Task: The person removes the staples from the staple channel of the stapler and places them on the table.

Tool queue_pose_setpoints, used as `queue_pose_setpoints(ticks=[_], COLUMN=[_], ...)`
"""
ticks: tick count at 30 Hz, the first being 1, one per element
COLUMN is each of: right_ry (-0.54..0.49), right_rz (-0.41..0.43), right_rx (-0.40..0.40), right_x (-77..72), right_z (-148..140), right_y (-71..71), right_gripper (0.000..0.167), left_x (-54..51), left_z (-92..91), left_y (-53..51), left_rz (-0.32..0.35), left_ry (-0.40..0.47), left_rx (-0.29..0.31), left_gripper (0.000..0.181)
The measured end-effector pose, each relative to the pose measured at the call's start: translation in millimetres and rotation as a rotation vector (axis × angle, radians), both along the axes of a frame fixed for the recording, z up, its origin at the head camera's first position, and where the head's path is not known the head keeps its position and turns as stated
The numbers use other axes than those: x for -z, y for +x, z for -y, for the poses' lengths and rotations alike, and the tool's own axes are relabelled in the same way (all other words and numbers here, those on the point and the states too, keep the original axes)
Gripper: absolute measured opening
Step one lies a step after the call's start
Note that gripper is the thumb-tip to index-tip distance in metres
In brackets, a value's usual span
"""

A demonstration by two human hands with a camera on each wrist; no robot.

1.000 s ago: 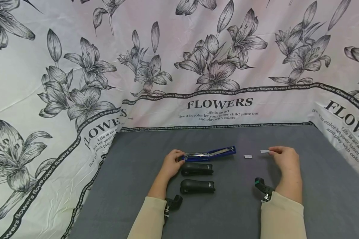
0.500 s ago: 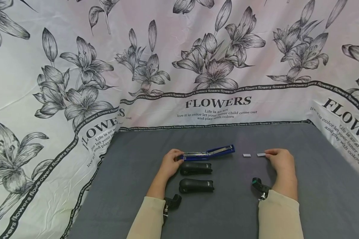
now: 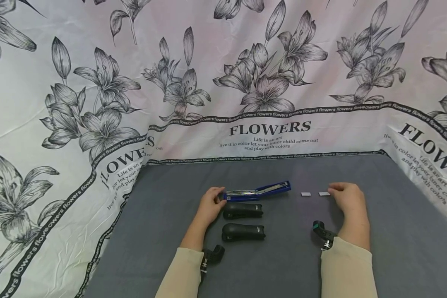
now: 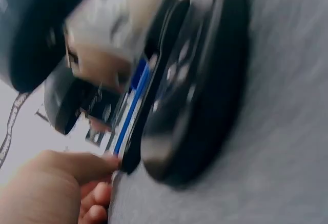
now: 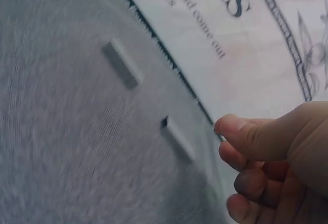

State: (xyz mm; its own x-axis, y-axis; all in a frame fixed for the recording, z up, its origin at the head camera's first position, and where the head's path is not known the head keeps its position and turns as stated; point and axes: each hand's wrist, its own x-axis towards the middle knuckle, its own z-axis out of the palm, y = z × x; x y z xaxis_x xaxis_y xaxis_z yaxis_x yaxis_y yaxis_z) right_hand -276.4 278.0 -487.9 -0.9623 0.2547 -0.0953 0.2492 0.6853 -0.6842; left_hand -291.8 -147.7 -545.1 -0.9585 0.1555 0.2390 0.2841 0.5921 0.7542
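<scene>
A blue stapler (image 3: 242,193) lies swung wide at the back of the table, its metal rail showing. My left hand (image 3: 208,207) pinches its left end; in the left wrist view that hand (image 4: 56,183) is blurred at the blue edge. To the stapler's right are two small pale strips that look like staples, a left strip (image 3: 306,194) and a right strip (image 3: 324,193). My right hand (image 3: 350,198) is beside the right strip. From the right wrist, the fingertips appear apart from that strip (image 5: 179,141), with nothing between them.
Two black staplers lie in front of the blue one, a nearer stapler (image 3: 243,232) and a farther stapler (image 3: 243,210). Behind the grey tabletop (image 3: 290,265) hangs a flower-printed cloth (image 3: 193,140). Both wrists carry small black cameras.
My right hand has moved left with the right strip, set it down beside the other strip and let it go. My left hand stays at the blue stapler.
</scene>
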Motion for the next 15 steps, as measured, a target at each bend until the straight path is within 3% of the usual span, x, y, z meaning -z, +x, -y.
queue_pose_setpoints(ticks=[3,8,11,15], right_ry=[0.012,0.016,0.024,0.038], right_rz=[-0.016,-0.06,-0.098,-0.141], right_rx=[-0.054,-0.147,-0.186,-0.232], right_x=[-12.7,-34.9,-45.6,-57.3], right_z=[8.8,24.5,32.1,46.7], right_y=[1.3,2.6,3.2,4.2], right_gripper=[0.042,0.049,0.051,0.049], left_x=[2.9,5.8,4.1,-0.7], left_z=[1.4,6.3,11.4,18.8], left_y=[7.2,22.9,33.0,43.0], left_rz=[-0.016,-0.027,-0.024,-0.003], left_ry=[0.099,0.222,0.203,0.115], left_rx=[-0.037,-0.066,-0.013,0.101], left_gripper=[0.047,0.032,0.028,0.036])
